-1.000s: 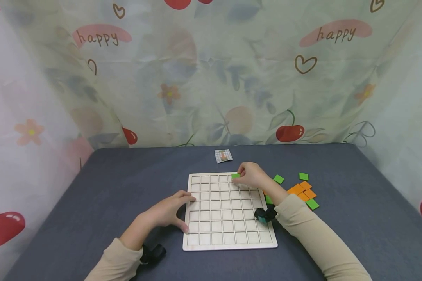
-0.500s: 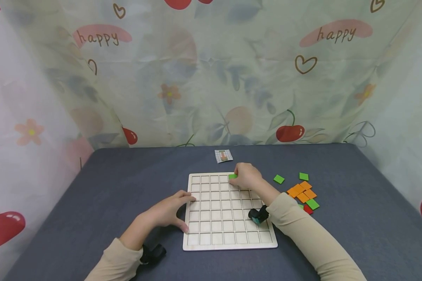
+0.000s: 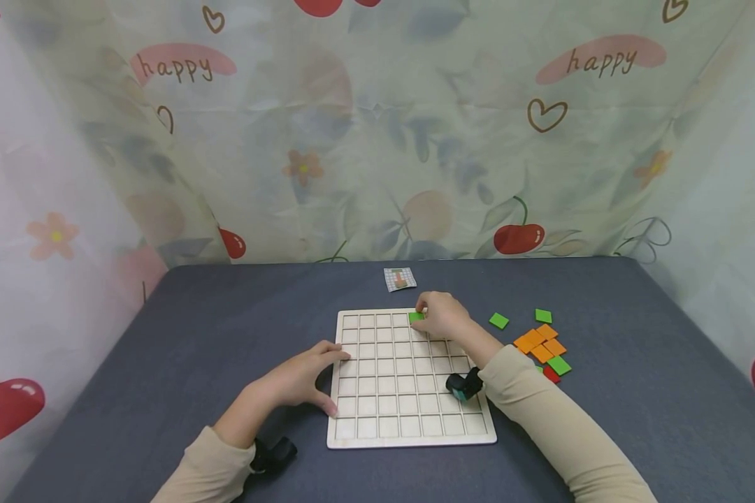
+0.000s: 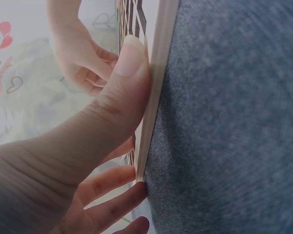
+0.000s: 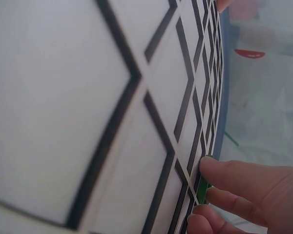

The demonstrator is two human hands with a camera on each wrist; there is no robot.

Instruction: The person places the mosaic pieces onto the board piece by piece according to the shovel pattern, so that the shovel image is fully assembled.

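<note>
Head view: a table bears a pale gridded board, the landmark for all places below. At the board's left edge is the left hand, thumb and fingers spread wide, both touching the rim; the left wrist view confirms the thumb pressed along it. Past the board's far edge lies a printed card. In the board's far row, right of centre, is a green tile. It lies at the fingertips of the right hand, which is closed down to a pinch on it, thumb on the near side; the right wrist view shows green between the digits. Whether the tile is fully seated cannot be told. Right of the board lie orange tiles in a touching cluster, a red tile and further green ones, two of them apart from the cluster.
</note>
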